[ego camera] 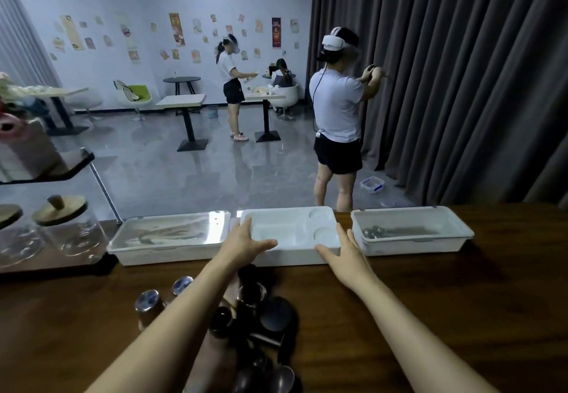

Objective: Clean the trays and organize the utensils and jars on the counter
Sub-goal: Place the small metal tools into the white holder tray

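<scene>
The white middle tray [278,226] sits at the far edge of the wooden counter [430,315], between a lidded left tray [166,251] and a right tray [412,246] holding spoons. The left hand [246,239] and right hand [345,248] flank its two ends with fingers straight, gripping nothing. A cluster of dark jars [255,309] stands near, under the left forearm.

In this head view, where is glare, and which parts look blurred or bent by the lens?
Head view: glare lies on the clear lid of the left white plastic box; the dark metal cups on the brown wooden counter look dim and soft; the glass jars with wooden lids at the left edge are smeared; the grey curtain leans outward, wide-angle distortion.
</scene>
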Tool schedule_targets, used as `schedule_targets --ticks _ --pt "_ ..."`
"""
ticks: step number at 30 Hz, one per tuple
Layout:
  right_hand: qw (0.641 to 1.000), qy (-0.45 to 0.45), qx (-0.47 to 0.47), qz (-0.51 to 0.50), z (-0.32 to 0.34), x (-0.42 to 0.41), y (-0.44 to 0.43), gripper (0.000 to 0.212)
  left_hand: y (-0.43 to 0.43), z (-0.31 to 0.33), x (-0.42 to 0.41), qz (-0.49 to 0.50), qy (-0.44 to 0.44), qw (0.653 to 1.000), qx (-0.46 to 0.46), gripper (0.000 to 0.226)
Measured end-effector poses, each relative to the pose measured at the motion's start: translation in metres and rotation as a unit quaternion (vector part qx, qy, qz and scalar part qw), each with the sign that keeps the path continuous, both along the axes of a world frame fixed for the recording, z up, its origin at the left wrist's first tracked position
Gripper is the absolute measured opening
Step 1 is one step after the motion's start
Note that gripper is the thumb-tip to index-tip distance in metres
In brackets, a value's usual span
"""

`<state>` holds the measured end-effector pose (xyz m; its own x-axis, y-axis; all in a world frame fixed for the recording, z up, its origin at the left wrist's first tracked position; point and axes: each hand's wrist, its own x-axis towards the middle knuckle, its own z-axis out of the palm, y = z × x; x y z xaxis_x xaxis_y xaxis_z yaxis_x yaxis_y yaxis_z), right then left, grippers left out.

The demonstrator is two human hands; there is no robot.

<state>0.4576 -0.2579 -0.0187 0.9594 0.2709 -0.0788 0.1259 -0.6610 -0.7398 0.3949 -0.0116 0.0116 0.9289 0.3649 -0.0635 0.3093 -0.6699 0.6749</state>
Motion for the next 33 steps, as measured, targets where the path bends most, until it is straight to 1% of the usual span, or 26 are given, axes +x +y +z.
schedule_targets --ticks 4,6,9,10,13,16,20,21,24,25,28,33 --pt "1.000 0.005 -0.020 0.007 -0.001 0.007 0.007 0.091 0.010 -0.008 0.001 -0.001 0.016 0.999 -0.042 0.090" --pt "1.000 0.006 -0.021 0.005 -0.005 0.009 0.009 0.093 0.017 -0.010 0.000 0.006 0.030 0.998 -0.055 0.085" --pt "1.000 0.004 0.009 -0.004 -0.009 0.011 0.010 0.097 0.027 -0.019 0.001 0.016 0.039 0.997 -0.059 0.084" --pt "1.000 0.006 0.020 -0.009 -0.009 0.012 0.010 0.098 0.027 -0.019 0.000 0.014 0.035 0.997 -0.060 0.081" --pt "0.999 0.017 0.039 -0.021 -0.010 0.014 0.010 0.101 0.026 -0.019 -0.002 0.010 0.031 0.997 -0.070 0.061" --pt "0.998 0.019 0.059 -0.029 -0.009 0.013 0.011 0.100 0.025 -0.018 -0.005 0.011 0.021 0.998 -0.066 0.061" --pt "0.995 0.004 0.091 -0.034 0.004 0.009 0.011 0.096 0.022 -0.011 -0.006 0.006 -0.008 0.998 -0.063 0.055" --pt "0.994 -0.003 0.103 -0.034 0.011 0.008 0.010 0.096 0.022 -0.007 -0.006 0.004 -0.018 0.998 -0.063 0.058" --pt "0.992 -0.028 0.115 -0.039 0.034 0.002 0.007 0.095 0.022 0.011 -0.009 0.005 -0.059 0.997 -0.055 0.082" --pt "0.992 -0.036 0.114 -0.041 0.043 -0.002 0.005 0.094 0.022 0.016 -0.011 0.003 -0.073 0.996 -0.051 0.085" --pt "0.990 -0.055 0.121 -0.043 0.065 -0.017 -0.005 0.093 0.009 0.040 -0.032 -0.002 -0.111 0.993 -0.032 0.081" --pt "0.988 -0.075 0.125 -0.044 0.079 -0.045 -0.031 0.094 -0.019 0.057 -0.071 0.008 -0.167 0.986 -0.015 0.063"
